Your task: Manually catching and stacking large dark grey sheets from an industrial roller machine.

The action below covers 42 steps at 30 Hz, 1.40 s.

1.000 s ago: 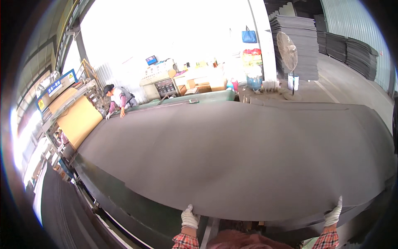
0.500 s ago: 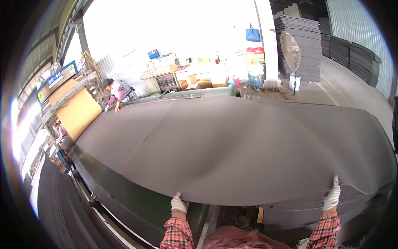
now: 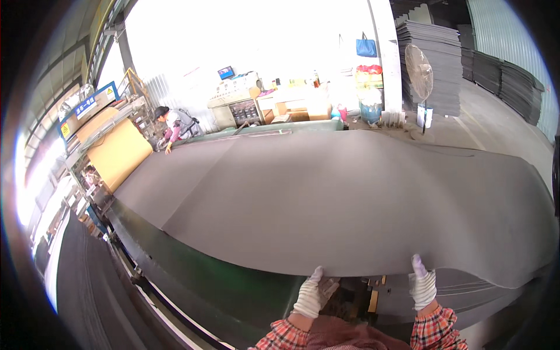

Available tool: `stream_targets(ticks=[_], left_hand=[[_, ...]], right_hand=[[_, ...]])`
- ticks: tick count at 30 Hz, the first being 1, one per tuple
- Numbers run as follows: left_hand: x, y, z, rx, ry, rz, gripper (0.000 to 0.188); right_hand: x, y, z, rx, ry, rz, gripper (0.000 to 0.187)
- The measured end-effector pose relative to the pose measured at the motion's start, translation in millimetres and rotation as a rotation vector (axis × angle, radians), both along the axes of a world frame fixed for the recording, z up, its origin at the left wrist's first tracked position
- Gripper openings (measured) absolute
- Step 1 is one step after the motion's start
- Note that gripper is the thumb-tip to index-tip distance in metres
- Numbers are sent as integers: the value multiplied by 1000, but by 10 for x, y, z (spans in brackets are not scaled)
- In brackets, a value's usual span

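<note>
A large dark grey sheet point(image 3: 280, 204), seemingly foam, stretches across the green-topped machine bed point(image 3: 233, 286). My left hand point(image 3: 309, 297), in a white ribbed glove, grips its near edge with the thumb on top. Further right along that edge, my right hand point(image 3: 423, 289) holds the sheet the same way, its fingers mostly hidden below. Between and beyond my hands the sheet bulges upward in soft waves. Under its right part lie more stacked grey sheets point(image 3: 461, 291).
At the far left a co-worker point(image 3: 178, 123) leans over the sheet's far edge beside a yellow-brown panel point(image 3: 121, 153). Dark layered material point(image 3: 93, 286) lies at lower left. Behind stand a fan point(image 3: 420, 73), a control cabinet point(image 3: 236, 102) and tall sheet stacks point(image 3: 431, 67).
My left hand has moved right and my right hand left, so they are closer together along the edge. The sheet has shifted and its bulge changed shape. The view has turned slightly left.
</note>
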<state>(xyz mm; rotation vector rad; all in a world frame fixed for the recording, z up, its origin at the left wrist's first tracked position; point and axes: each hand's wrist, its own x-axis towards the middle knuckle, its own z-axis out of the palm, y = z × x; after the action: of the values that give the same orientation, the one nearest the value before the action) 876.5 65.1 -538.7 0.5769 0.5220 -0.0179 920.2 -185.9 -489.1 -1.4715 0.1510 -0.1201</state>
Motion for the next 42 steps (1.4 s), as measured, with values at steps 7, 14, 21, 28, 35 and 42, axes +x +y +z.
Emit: stream_targets(ticks=[7, 14, 21, 28, 35, 42], left_hand=[[152, 541, -366, -29, 49, 183, 23], [62, 315, -752, 19, -106, 157, 36], [86, -406, -295, -96, 101, -118, 34], [128, 102, -353, -105, 30, -39, 18], [115, 448, -698, -3, 168, 168, 24], [-4, 25, -594, -54, 145, -78, 32]], right_hand=[[58, -1142, -427, 857, 10, -263, 52], [18, -973, -488, 520, 180, -317, 46], [2, -474, -592, 426, 92, -44, 66], [10, -1093, -759, 890, 95, -264, 60], [-4, -1180, -1172, 779, 164, -292, 34], [-55, -627, -999, 563, 137, -189, 36]])
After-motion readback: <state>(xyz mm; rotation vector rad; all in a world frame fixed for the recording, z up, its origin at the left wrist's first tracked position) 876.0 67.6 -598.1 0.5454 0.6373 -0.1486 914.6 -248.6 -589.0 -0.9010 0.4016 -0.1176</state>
